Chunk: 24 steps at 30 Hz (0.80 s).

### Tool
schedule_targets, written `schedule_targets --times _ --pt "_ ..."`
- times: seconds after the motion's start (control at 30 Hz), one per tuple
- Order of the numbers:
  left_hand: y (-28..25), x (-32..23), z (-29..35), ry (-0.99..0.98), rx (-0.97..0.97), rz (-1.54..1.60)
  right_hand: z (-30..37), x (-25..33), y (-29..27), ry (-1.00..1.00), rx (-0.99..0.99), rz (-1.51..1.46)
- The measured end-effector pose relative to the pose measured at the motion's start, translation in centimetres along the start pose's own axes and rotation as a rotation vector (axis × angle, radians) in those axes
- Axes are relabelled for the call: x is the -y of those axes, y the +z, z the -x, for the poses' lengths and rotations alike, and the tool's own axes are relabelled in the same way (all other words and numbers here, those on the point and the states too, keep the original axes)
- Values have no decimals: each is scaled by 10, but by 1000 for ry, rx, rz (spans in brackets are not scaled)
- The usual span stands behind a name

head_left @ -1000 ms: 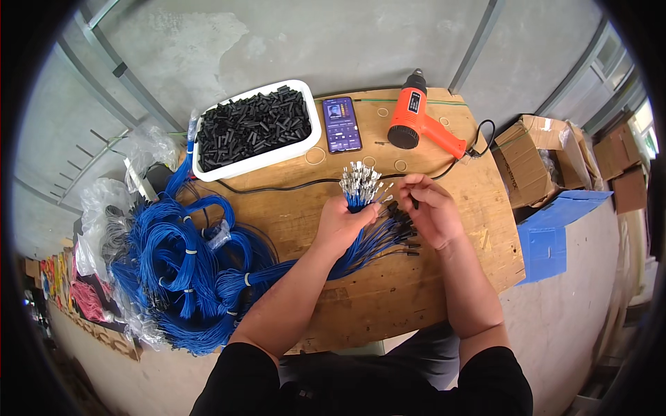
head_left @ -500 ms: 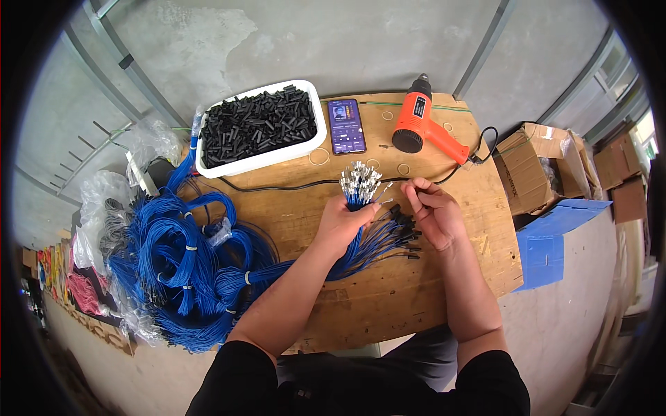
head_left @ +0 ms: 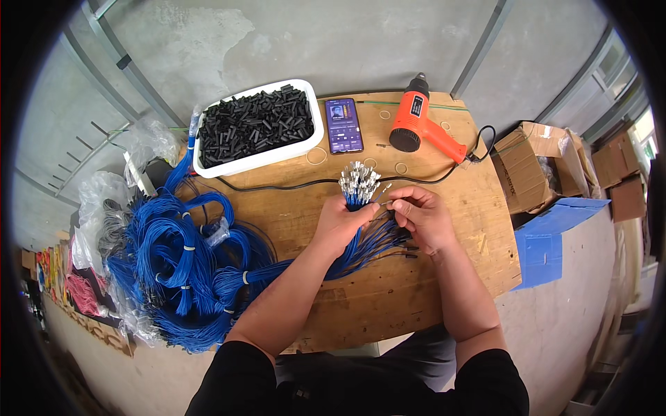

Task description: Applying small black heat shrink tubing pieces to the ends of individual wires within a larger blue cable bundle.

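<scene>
My left hand (head_left: 341, 223) is wrapped round a bundle of blue wires (head_left: 356, 206), whose silver crimp terminals (head_left: 359, 182) stand up in a cluster above the fist. One terminal leans out to the right of the others. Close beside it, my right hand (head_left: 422, 216) has thumb and forefinger pinched together; what lies between the fingertips is too small to make out. Below the right hand, loose blue wires (head_left: 368, 255) fan out over the wooden table, some ending in black sleeves (head_left: 411, 252), partly covered by that hand.
Coiled blue wire bundles (head_left: 184, 270) fill the table's left side. At the back stand a white tub (head_left: 316, 139) of short black tubes, a phone (head_left: 345, 126) and an orange heat gun (head_left: 424, 125). A black cord (head_left: 277, 187) crosses the table. Cardboard boxes (head_left: 524, 166) sit at right.
My right hand has moved left and slightly down toward the bundle, and its fingertips have come together beside the terminals. The left hand keeps its hold in the same place.
</scene>
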<state>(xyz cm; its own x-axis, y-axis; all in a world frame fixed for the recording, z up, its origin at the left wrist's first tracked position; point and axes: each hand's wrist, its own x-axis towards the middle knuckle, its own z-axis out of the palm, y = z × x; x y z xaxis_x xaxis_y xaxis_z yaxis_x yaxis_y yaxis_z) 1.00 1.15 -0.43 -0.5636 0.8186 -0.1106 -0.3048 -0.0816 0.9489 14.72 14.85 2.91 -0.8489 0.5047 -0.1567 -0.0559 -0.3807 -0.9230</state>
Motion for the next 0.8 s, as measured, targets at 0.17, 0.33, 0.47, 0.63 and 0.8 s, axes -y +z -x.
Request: schedule_targets --times 0.17,0.33,0.47,0.63,0.8 --pt "-1 3 -1 33 32 -91 1 -1 -1 -12 -4 106" --pt "1 3 2 103 39 -138 0 6 -3 122 31 30" --pt "3 -4 5 134 55 -287 0 6 -7 148 38 -14" --pt "2 1 3 157 49 -278 -3 -1 -9 135 32 -164" --pt "3 -4 3 9 -12 18 -5 3 -5 81 -54 -274"
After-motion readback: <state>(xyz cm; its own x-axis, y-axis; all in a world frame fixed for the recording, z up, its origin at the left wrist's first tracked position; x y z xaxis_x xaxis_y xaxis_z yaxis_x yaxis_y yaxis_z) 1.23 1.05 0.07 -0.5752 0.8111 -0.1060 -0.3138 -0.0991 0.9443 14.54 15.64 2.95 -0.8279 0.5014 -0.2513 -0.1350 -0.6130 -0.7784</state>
